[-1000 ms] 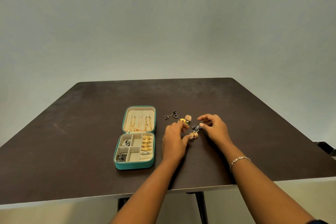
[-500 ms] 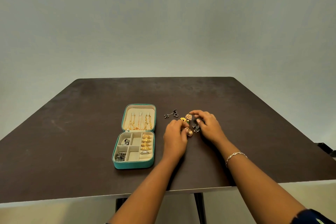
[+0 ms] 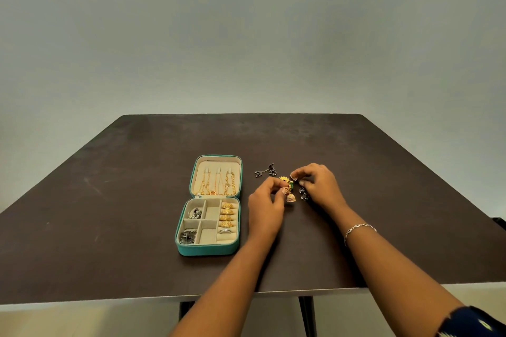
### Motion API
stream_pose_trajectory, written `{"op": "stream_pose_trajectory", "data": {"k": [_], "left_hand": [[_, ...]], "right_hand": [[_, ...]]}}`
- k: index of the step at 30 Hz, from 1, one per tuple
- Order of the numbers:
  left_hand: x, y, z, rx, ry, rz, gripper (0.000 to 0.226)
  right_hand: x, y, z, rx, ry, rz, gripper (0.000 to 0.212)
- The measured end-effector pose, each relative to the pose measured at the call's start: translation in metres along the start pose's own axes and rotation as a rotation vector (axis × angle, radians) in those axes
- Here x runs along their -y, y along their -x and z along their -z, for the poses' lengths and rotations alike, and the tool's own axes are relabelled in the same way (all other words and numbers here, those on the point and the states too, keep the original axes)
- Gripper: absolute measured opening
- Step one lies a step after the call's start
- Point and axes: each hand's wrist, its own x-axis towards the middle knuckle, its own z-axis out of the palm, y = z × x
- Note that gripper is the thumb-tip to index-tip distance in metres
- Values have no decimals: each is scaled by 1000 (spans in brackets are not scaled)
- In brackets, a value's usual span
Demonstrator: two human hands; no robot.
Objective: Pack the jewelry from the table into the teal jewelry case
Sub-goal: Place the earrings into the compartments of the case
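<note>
The teal jewelry case [image 3: 208, 249] lies open flat on the counter [image 3: 109, 200], with the lid on the far side. Gold chains [image 3: 216, 185] hang in the lid. The base holds gold rings [image 3: 227, 215] in its right column and dark silver pieces [image 3: 195, 213] in its left compartments. The left hand [image 3: 267, 206] pinches a gold bell-shaped earring [image 3: 290, 197]. A dark earring pair [image 3: 265, 171] lies right of the lid.

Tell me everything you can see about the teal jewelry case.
The teal jewelry case lies open flat on the dark table, left of the left hand, untouched. Its lining looks cream. The lid, folded away from the person, holds gold chains on three tabs. The base's right column holds four gold rings and a silver ring; two left compartments hold dark silver pieces, two middle ones look empty.
</note>
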Motion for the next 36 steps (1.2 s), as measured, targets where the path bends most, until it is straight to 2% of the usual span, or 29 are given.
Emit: {"op": "stream_pose_trajectory", "data": {"k": [7,12,18,26,32,36], "left_hand": [[-1,1,2,28,14,34,11],[1,-1,2,68,49,44,19],[-2,2,6,73,95,58,22],[-15,29,12,59,185,76,19],[-49,51,21,94,490,198,20],[-68,57,36,159,572,263,15]], "right_hand": [[7,12,7,-184,-243,-44,14],[23,32,23,-265,-383,-14,17],[44,55,52,-230,-563,-42,20],[58,89,71,-181,-595,-103,15],[74,113,75,-125,-775,-192,10],[87,121,81,-55,-896,-255,11]]}}
